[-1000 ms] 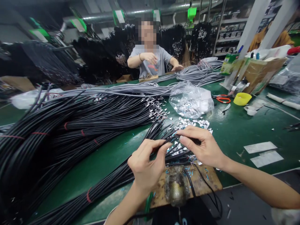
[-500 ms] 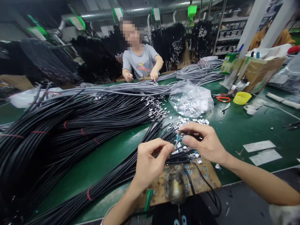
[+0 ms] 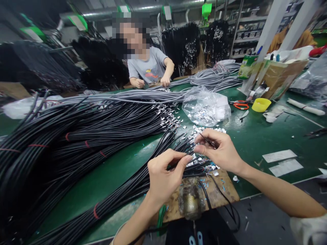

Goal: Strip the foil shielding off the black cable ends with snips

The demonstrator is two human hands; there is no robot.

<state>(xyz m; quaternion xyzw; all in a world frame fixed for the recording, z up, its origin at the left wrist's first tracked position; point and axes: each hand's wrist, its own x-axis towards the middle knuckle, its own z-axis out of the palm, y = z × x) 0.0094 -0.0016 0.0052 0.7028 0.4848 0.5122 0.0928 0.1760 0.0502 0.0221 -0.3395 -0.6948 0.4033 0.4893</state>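
Note:
My left hand (image 3: 165, 172) pinches a black cable (image 3: 189, 153) near its end, thumb against forefinger. Close by on the right, my right hand (image 3: 222, 149) is curled, with its thumb and fingertips at the tip of that cable. A slim dark tool (image 3: 207, 139) lies inside the right hand; its kind is mostly hidden by the fingers. Beneath both hands runs a bundle of black cables (image 3: 120, 187) tied with a red band (image 3: 95, 211). Foil scraps (image 3: 216, 173) and stripped wire ends lie around the cable tips.
More black cables (image 3: 76, 136) are heaped on the left of the green table (image 3: 255, 136). Grey cables (image 3: 122, 97) cross behind them. A clear bag of scraps (image 3: 206, 107), orange-handled scissors (image 3: 240, 105) and yellow ring (image 3: 261, 104) sit beyond. Opposite, a person (image 3: 148, 64) handles cables.
My right hand's thumb and fingertips have closed in toward the cable end at my left fingertips. The dark tool in it now shows more clearly. The whole view has shifted slightly.

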